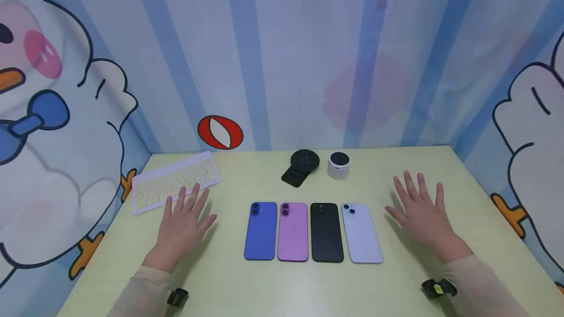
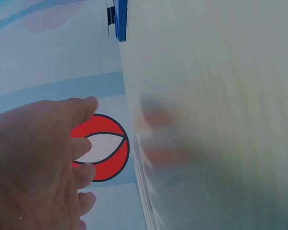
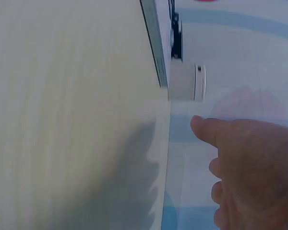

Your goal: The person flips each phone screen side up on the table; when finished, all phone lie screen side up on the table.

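Observation:
Side by side at the middle of the table lie a blue phone (image 1: 261,234), a pink phone (image 1: 293,236), a black phone (image 1: 326,236) and a pale lavender phone (image 1: 363,236), camera sides up. To their left, my left hand (image 1: 182,226) is spread with straight fingers, its fingertips over the near edge of a white keyboard (image 1: 176,180). On the other side, my right hand (image 1: 423,214) is spread too, apart from the lavender phone. Neither hand holds anything. In the wrist views, the left hand (image 2: 38,158) and the right hand (image 3: 254,163) show with thumbs extended.
Behind the phones sit a black folding charging stand (image 1: 304,162) and a small white cylindrical speaker (image 1: 338,166) with a dark top. The pale yellow table (image 1: 282,287) ends at a striped blue curtain (image 1: 299,62) with cartoon ducks at both sides.

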`<state>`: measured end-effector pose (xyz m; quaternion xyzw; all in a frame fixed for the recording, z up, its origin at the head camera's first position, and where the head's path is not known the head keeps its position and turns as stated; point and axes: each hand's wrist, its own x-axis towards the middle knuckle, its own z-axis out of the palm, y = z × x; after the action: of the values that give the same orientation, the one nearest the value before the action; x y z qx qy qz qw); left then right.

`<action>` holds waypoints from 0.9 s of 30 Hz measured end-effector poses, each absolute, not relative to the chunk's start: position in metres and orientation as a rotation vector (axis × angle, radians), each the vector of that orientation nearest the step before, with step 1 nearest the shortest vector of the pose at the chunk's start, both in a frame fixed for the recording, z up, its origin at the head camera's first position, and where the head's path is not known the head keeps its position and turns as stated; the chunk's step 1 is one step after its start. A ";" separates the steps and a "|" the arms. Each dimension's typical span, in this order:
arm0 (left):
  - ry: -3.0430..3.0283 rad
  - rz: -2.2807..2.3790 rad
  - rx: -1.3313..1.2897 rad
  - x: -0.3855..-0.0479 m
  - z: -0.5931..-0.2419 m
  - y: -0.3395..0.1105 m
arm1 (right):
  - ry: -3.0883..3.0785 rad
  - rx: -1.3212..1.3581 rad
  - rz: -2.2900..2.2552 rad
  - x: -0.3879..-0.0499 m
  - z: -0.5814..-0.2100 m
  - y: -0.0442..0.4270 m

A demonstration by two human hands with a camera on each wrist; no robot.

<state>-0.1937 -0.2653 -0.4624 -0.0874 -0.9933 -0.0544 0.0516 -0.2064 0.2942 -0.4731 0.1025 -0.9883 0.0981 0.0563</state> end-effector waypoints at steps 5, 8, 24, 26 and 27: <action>-3.021 -0.148 -0.354 -0.189 -0.463 -0.263 | -2.988 0.407 0.221 -0.211 -0.469 0.260; -3.006 -0.117 -0.392 -0.186 -0.463 -0.261 | -2.954 0.489 0.193 -0.215 -0.467 0.238; -2.990 -0.281 -0.613 -0.170 -0.469 -0.239 | -2.979 0.849 0.558 -0.234 -0.462 0.121; -3.011 -0.344 -0.627 -0.170 -0.470 -0.236 | -2.978 0.891 0.612 -0.236 -0.462 0.110; -3.021 -0.382 -0.634 -0.170 -0.472 -0.234 | -2.977 0.913 0.643 -0.238 -0.462 0.105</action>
<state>-0.1699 -0.2345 -0.4716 -0.2039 -0.9711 -0.1229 0.0157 -0.2376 0.1050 -0.4616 0.2872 -0.9361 0.2022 -0.0188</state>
